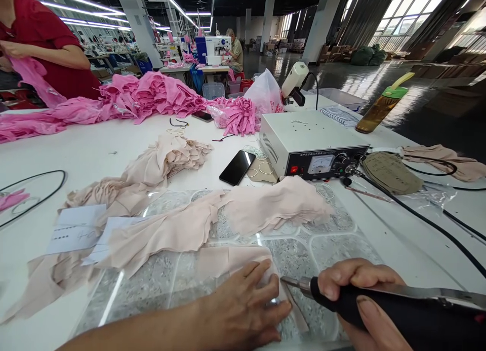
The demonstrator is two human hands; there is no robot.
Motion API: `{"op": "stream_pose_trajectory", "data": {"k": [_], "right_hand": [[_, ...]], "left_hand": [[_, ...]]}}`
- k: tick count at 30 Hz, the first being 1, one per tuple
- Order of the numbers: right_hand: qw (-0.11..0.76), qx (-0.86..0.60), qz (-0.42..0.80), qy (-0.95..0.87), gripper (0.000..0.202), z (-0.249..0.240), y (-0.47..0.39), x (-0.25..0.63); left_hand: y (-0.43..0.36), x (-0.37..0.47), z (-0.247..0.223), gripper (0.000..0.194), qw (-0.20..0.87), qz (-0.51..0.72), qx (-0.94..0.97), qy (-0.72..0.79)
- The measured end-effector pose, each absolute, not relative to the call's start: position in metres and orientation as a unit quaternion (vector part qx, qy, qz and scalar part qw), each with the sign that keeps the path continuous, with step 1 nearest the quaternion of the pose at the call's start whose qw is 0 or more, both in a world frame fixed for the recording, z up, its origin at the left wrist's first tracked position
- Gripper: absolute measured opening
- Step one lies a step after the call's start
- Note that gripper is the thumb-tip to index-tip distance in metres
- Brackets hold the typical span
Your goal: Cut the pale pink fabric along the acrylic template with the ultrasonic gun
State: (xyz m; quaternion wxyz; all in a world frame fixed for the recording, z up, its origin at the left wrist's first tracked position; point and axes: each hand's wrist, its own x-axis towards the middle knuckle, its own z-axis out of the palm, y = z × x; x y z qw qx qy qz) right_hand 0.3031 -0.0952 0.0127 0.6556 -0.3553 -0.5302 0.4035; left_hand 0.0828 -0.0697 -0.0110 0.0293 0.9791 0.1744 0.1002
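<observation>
On my far left, a person in a red top (41, 42) handles pink fabric (152, 95) heaped across the desk (87, 148). Nearer me, beige fabric pieces (167, 229) lie over a patterned glass plate (326, 239). My left hand (243, 305) lies flat, fingers spread narrow, pressing a beige strip (228, 257) onto that plate. Just beside it, the metal tip of a black-handled cutting tool (379, 310) touches the strip's edge; my right hand (360, 300) is wrapped around the handle. Behind sit a phone (237, 167), a white control box (311, 143), and a bottle (383, 104) at right.
</observation>
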Motion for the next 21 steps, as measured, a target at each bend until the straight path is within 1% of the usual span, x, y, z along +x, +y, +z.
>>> {"op": "stream_pose_trajectory", "data": {"k": [4, 10, 13, 21], "right_hand": [[0.653, -0.346, 0.406, -0.538, 0.005, 0.008, -0.094, 0.306], [0.694, -0.351, 0.378, -0.502, 0.001, 0.010, -0.087, 0.293], [0.713, -0.353, 0.366, -0.483, 0.003, 0.016, -0.083, 0.283], [0.708, -0.366, 0.359, -0.486, 0.010, 0.021, -0.080, 0.281]], "left_hand": [[-0.070, 0.082, -0.010, 0.040, 0.032, 0.097, 0.979, 0.176], [-0.071, 0.082, -0.009, 0.039, 0.034, 0.087, 0.980, 0.175], [-0.071, 0.082, -0.010, 0.039, 0.036, 0.088, 0.980, 0.177], [-0.070, 0.082, -0.012, 0.040, 0.032, 0.089, 0.980, 0.175]]}}
